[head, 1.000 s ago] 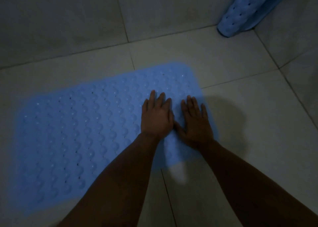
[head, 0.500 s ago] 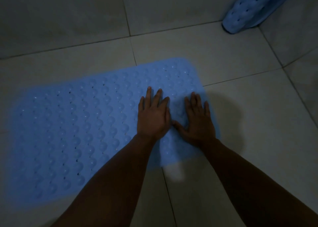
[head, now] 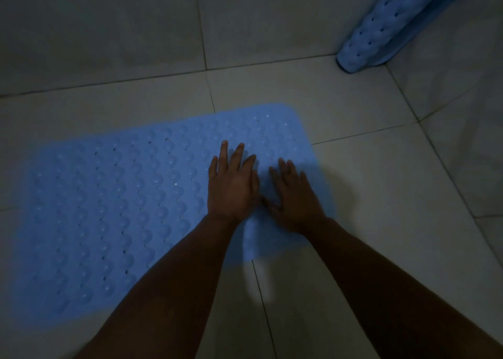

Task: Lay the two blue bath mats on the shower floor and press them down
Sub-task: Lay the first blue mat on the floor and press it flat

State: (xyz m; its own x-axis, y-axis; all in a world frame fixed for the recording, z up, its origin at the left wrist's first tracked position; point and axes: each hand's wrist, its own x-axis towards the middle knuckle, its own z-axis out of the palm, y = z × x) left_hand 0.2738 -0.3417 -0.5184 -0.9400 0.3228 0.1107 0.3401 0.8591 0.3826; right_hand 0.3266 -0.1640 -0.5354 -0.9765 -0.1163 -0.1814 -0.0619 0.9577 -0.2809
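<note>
One blue bath mat, bumpy and dotted with small holes, lies flat on the grey tiled shower floor. My left hand rests palm down on its right part, fingers spread. My right hand lies flat beside it near the mat's right edge, thumb touching the left hand. Neither hand holds anything. The second blue bath mat, rolled or folded, leans in the far right corner against the wall.
Tiled walls rise at the back and on the right, meeting in the corner behind the leaning mat. Bare floor tiles lie to the right of the flat mat and in front of it. The light is dim.
Both hands have stayed flat on the mat's right end, shifting only slightly; the view has drifted a little.
</note>
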